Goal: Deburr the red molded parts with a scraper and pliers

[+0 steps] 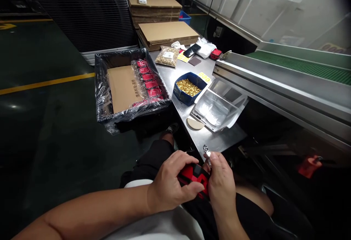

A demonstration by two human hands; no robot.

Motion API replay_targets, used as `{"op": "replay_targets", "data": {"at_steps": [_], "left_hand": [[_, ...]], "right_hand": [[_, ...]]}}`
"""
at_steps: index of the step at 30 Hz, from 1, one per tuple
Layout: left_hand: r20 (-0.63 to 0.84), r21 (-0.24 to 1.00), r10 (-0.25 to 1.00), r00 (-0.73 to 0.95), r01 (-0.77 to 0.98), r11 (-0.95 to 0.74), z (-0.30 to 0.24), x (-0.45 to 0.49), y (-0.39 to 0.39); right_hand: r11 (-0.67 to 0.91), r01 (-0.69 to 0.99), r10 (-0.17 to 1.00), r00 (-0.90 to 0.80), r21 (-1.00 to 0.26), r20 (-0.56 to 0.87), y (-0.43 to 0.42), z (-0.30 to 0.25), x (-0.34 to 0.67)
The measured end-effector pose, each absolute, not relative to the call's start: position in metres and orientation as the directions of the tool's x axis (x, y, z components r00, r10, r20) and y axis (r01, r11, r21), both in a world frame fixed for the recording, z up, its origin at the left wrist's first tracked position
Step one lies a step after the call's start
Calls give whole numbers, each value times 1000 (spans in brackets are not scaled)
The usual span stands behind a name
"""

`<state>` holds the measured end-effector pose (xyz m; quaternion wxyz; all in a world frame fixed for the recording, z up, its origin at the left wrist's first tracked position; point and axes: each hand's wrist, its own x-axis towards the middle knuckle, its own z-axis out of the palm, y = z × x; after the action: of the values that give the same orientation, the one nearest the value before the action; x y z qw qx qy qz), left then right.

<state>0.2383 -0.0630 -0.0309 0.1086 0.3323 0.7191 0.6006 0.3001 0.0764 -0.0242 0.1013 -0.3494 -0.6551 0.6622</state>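
My left hand [175, 181] is wrapped round a red and black casing [194, 174] above my lap, thumb and fingers pressing on its sides. My right hand [222, 181] is closed beside the casing's right end, its fingers partly hidden. A small shiny metal piece [207, 153], too small to name exactly, sticks up from between its thumb and fingers. Past the hands, on the metal table [216, 143], lies a round beige disc [195, 123]. Behind that stands a blue bin [183, 96] holding many small gold-coloured metal parts [188, 87].
To the left, a black crate [102, 102] lined with clear plastic holds cardboard and several red items [149, 77]. A tray of clear bags [212, 110], a bag of small parts [166, 56], a phone [192, 50] and cardboard stacks [168, 32] are around. A conveyor [301, 66] runs along the right.
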Motion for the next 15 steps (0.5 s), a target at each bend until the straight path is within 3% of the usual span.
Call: {"op": "replay_targets", "data": {"at_steps": [2, 7, 10, 13, 15], "left_hand": [[245, 927, 616, -749, 367, 78, -29, 233, -62], [187, 938, 776, -603, 344, 41, -16, 215, -67], [101, 970, 758, -645, 232, 69, -14, 213, -70], [63, 993, 698, -713, 115, 28, -19, 218, -70], [47, 999, 665, -745, 41, -25, -23, 223, -70]], "right_hand": [[-123, 356, 579, -732, -926, -358, 80, -25, 299], [-155, 365, 533, -751, -918, -389, 92, -18, 286], [-402, 218, 551, -718, -889, -426, 98, -17, 277], [-653, 37, 578, -621, -756, -529, 94, -31, 278], [-758, 29, 522, -572, -651, -633, 84, -45, 283]]}}
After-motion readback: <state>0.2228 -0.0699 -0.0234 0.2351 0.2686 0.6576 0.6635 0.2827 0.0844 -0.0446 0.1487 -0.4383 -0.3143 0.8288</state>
